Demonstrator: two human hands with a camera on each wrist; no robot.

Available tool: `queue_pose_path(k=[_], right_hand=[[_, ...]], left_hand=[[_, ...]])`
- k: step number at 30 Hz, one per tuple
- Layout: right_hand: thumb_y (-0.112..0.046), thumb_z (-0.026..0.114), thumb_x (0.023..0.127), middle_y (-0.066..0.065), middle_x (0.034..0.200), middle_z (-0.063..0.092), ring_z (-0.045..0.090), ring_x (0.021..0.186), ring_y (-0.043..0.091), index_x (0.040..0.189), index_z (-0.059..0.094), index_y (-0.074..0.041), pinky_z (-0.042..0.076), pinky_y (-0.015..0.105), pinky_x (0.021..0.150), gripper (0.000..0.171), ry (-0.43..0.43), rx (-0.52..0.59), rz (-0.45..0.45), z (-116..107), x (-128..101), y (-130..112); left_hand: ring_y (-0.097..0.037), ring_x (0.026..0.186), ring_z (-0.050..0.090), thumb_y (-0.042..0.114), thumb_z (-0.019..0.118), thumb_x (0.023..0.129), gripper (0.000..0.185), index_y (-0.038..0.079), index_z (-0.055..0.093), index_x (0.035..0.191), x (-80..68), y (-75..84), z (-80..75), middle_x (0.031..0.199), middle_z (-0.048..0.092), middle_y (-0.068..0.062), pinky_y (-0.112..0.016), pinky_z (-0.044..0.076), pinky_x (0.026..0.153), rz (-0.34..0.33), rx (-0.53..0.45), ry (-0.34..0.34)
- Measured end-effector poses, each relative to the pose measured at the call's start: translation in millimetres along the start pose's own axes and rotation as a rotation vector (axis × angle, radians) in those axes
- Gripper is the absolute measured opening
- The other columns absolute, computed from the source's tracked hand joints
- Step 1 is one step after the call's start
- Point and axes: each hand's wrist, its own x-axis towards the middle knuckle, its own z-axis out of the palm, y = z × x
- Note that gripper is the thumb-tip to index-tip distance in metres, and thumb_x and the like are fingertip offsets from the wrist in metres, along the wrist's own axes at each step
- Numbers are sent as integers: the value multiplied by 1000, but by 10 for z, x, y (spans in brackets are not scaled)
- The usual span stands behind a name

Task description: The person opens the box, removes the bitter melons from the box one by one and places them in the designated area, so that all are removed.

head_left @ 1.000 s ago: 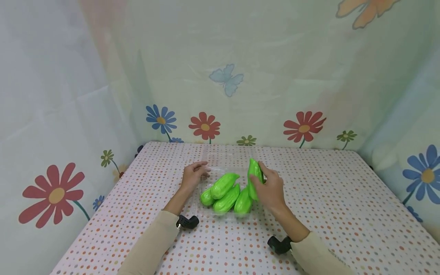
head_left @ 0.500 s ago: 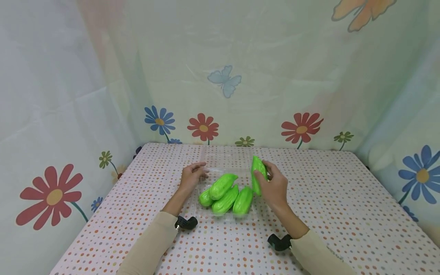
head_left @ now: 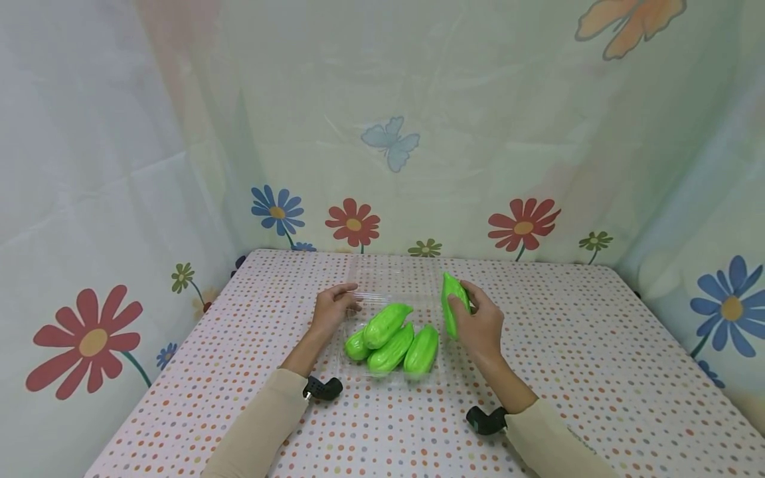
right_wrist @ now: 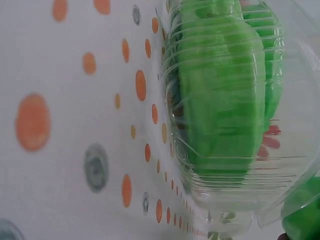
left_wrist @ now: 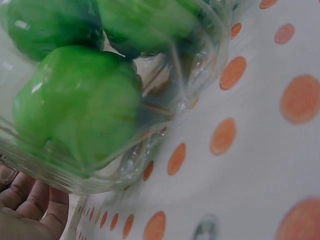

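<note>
My right hand (head_left: 478, 325) grips bright green ridged plastic gourd (head_left: 451, 307), upright, raised just right of clear plastic clamshell tray (head_left: 358, 362). My left hand (head_left: 335, 309) curls on tray's left rim. Four like green gourds (head_left: 391, 338) lie in tray on dotted bench (head_left: 597, 358).

- dotted tablecloth (head_left: 597, 345) — under both hands, spreads to each side
- floral backdrop sheet (head_left: 418, 133) beyond the hands — red flower (head_left: 352, 222), blue flower (head_left: 277, 211), blue butterfly (head_left: 390, 141) above
- orange butterfly (head_left: 633, 18) far up-right of the right hand
</note>
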Motion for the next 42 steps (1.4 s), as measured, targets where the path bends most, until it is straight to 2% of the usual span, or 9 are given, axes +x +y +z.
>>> queue_pose_path(k=[5,13,17,20,23,31,33,38,42], right_hand=[[-22,63,100,19,135,64,70,103,33,141,58,-3,49,10,68,45,28,15,34,-8,9,29],[-22,64,100,19,133,65,69,107,33,139,60,-3,46,7,68,44,65,13,44,-16,52,111],[-21,63,100,19,135,64,63,121,31,139,59,-1,51,20,82,44,67,19,74,-23,68,155],[-20,62,100,22,137,62,59,128,34,139,58,1,52,39,94,44,58,26,95,-33,72,179],[-19,62,100,24,138,61,57,130,36,139,57,3,50,49,101,46,43,25,118,-37,79,208],[-23,62,100,21,141,59,56,130,34,143,54,-1,50,46,104,48,-10,8,218,-28,128,318],[-23,62,101,21,143,58,56,130,34,144,53,-1,50,46,103,49,-30,25,249,-33,130,334],[-22,61,101,21,146,55,55,130,35,146,51,-1,49,46,103,51,-57,24,288,-39,141,359],[-22,60,101,23,148,52,52,134,37,147,49,-1,46,49,107,51,-80,0,304,-26,150,362]], left_hand=[[-44,96,68,-1,53,98,36,-10,60,133,1,-5,-3,110,70,-31,-57,55,92,3,5,4],[-41,93,70,1,52,98,37,-10,60,132,-22,3,4,112,69,-31,-56,56,90,6,15,6],[-48,98,68,0,52,98,36,-9,61,132,12,-36,5,112,70,-31,-57,55,91,-3,10,6],[-50,101,67,-1,51,99,35,-9,61,132,93,-158,-1,113,70,-31,-59,54,92,-12,10,10],[-48,98,68,0,51,100,35,-7,61,133,165,-288,-7,113,69,-31,-59,55,91,-12,7,19],[-31,87,72,6,56,100,31,0,67,129,198,-363,-1,107,73,-24,-51,59,85,-7,7,56],[-33,87,72,5,56,100,31,0,66,129,204,-363,2,107,73,-24,-51,59,85,-7,6,57],[-48,98,67,2,52,101,35,-8,60,134,204,-327,-1,111,70,-31,-58,55,90,-5,2,22],[-52,100,65,0,51,100,36,-11,58,134,102,-159,-2,112,69,-33,-60,54,92,-2,14,1]])
